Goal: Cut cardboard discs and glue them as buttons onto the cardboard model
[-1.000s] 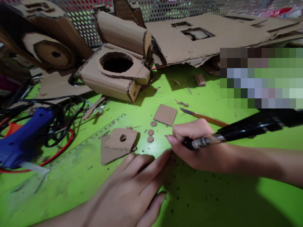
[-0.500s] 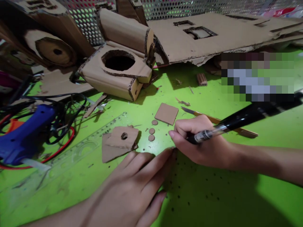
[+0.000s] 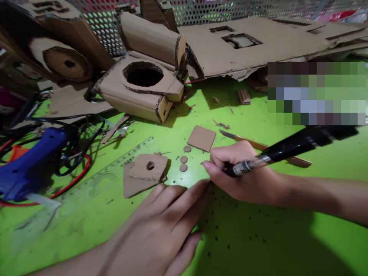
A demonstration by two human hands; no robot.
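Gripping the black pen-shaped tool [image 3: 290, 147] right of the frame's centre, your right hand [image 3: 248, 188] has its fingers clenched around the lower end, the rest slanting toward the right edge. Your left hand [image 3: 158, 228] lies at lower centre, fingers stretched over the surface [image 3: 169, 134] with tips just beside your right; I cannot tell whether they pin anything. The tool looks stiff and fairly light, though its glossy finish may slip, so hold it low. The three cardboard discs [image 3: 183, 159] near centre look light and easily crushed, best taken by their rims
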